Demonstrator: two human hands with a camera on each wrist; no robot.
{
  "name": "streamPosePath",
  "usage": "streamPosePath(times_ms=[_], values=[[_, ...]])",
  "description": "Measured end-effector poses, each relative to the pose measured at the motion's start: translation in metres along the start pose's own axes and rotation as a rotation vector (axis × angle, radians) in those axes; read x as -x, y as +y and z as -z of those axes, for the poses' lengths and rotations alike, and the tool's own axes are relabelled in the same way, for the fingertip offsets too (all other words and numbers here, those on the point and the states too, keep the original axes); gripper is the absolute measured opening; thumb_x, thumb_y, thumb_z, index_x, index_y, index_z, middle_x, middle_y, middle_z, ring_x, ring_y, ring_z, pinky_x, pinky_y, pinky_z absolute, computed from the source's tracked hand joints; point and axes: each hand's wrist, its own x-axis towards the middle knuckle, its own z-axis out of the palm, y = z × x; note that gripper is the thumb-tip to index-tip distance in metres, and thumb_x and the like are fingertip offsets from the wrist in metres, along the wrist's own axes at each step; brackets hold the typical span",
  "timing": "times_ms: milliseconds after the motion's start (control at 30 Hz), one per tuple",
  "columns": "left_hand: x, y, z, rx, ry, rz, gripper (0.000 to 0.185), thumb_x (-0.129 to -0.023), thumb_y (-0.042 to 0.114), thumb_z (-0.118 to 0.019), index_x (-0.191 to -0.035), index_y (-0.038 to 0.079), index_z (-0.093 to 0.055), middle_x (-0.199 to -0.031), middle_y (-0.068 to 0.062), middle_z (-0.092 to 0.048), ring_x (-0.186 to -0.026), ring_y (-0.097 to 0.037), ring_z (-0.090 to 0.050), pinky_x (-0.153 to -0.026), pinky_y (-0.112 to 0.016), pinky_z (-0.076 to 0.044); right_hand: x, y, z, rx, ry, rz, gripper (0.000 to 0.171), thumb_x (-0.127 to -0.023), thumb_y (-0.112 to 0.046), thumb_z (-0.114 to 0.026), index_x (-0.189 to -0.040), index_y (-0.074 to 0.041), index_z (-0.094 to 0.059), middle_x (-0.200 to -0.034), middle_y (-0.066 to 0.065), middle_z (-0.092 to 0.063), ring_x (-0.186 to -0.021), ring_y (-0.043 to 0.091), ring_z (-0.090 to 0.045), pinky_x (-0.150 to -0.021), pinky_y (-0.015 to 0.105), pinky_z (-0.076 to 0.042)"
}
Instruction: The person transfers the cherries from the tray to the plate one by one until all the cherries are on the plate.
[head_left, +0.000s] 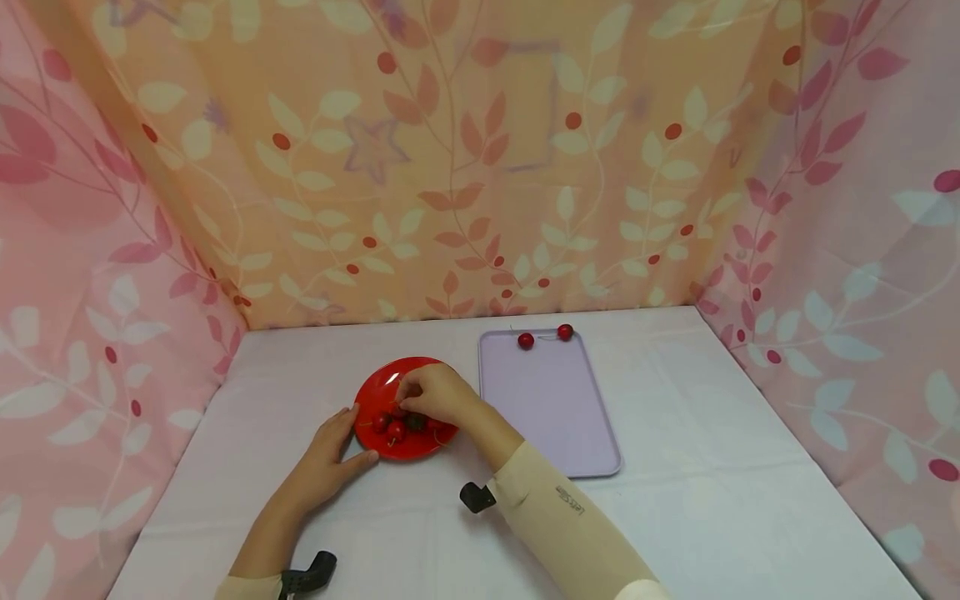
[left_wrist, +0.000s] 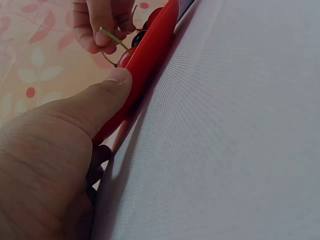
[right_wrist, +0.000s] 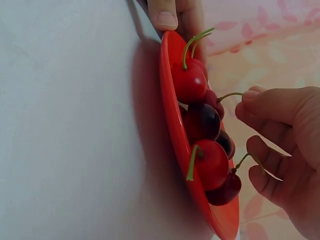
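Observation:
A red plate with several cherries sits on the white cloth. My right hand is over it, pinching the green stem of a dark red cherry between thumb and forefinger. That cherry is low among the others, partly hidden by them. Another stem lies close to the curled lower fingers in the right wrist view. At the plate's near-left side my left hand rests against the rim, thumb and fingers spread apart. Its thumb lies along the plate's edge; its other fingers are mostly hidden in the left wrist view.
Right of the plate lies a light purple tray, with two cherries at its far end, one on the left and one on the right. Patterned cloth walls enclose the table at the back and both sides.

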Motion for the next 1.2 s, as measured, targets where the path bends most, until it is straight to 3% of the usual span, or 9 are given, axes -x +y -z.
streamPosePath(times_ms=[400, 767, 933, 1200], values=[[-0.004, -0.001, -0.003, 0.011, 0.013, -0.015, 0.095, -0.091, 0.055, -0.071, -0.163, 0.01, -0.027, -0.166, -0.019, -0.029, -0.153, -0.043, -0.02, -0.115, -0.072, -0.027, 0.015, 0.005, 0.012, 0.102, -0.026, 0.029, 0.006, -0.092, -0.021, -0.078, -0.092, -0.026, -0.077, -0.085, -0.017, -0.07, -0.083, 0.002, -0.061, -0.083, 0.02, -0.053], [-0.001, -0.002, -0.003, -0.012, 0.012, 0.013, 0.096, -0.091, 0.056, -0.071, -0.163, 0.011, -0.026, -0.166, -0.02, -0.028, -0.153, -0.043, -0.02, -0.115, -0.071, -0.027, 0.033, 0.019, 0.043, 0.138, 0.001, 0.069, 0.005, -0.094, -0.021, -0.075, -0.096, -0.025, -0.077, -0.091, -0.016, -0.07, -0.097, 0.01, -0.059, -0.092, 0.028, -0.052], [-0.001, -0.001, -0.004, 0.004, 0.015, -0.001, 0.097, -0.09, 0.055, -0.072, -0.163, 0.009, -0.027, -0.165, -0.02, -0.03, -0.153, -0.043, -0.021, -0.116, -0.071, -0.026, 0.037, 0.035, 0.063, 0.167, 0.042, 0.079, 0.009, -0.094, -0.019, -0.074, -0.102, -0.019, -0.078, -0.098, -0.009, -0.073, -0.1, 0.015, -0.062, -0.094, 0.033, -0.052], [-0.004, -0.001, -0.004, 0.003, 0.024, -0.012, 0.097, -0.09, 0.054, -0.074, -0.162, 0.007, -0.028, -0.165, -0.019, -0.03, -0.154, -0.042, -0.02, -0.117, -0.07, -0.025, 0.04, 0.082, 0.097, 0.174, 0.095, 0.045, 0.013, -0.092, -0.016, -0.075, -0.105, -0.014, -0.078, -0.1, -0.005, -0.073, -0.099, 0.022, -0.063, -0.091, 0.035, -0.053]])
